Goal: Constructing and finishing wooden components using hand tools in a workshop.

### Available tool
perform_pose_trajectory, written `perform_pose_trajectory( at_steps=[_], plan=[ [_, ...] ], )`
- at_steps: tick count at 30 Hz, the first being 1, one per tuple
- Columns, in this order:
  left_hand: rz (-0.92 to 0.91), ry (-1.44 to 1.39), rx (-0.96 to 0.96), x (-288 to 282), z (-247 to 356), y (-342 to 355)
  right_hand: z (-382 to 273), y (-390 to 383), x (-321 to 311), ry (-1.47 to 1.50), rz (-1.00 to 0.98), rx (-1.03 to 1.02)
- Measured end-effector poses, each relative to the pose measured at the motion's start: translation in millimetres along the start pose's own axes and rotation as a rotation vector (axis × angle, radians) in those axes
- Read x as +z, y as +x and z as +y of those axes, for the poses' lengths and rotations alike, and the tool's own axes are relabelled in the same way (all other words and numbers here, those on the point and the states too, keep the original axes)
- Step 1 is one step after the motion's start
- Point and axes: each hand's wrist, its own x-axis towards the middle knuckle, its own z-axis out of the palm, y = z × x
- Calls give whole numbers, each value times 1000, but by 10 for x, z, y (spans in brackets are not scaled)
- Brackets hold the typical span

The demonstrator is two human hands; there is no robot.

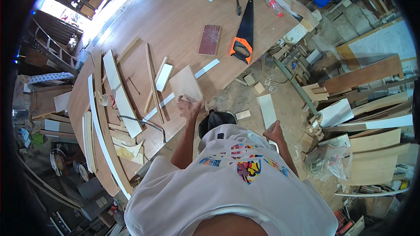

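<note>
My left hand [189,107] is at the near end of a pale wooden board [187,82]. Its fingers and thumb reach around the board's end, and the board casts a shadow on the table beside it. My right hand [274,132] is closed, low on the right beyond the table edge. It meets the near end of a narrow white board [267,108], which it appears to grip; the fingertips are hidden. Next to the left hand, a white strip [207,68] and a short white-faced block [164,77] lie on the table.
On the wooden table [175,26] lie an orange-handled saw [243,39], a dark red block [210,39], a screwdriver [237,2] and a plastic bottle [274,5]. Long strips and a bow-shaped metal frame [148,122] lie left. Wood offcuts [380,105] crowd the right side.
</note>
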Motion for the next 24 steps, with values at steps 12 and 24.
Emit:
perform_pose_trajectory(
  at_steps=[12, 24],
  plan=[
    [-437, 103, 469, 151, 342, -309, 300, 43, 226, -66, -33, 172],
    [-332, 224, 373, 79, 178, 260, 1212, -39, 541, 250, 35, 337]
  ],
)
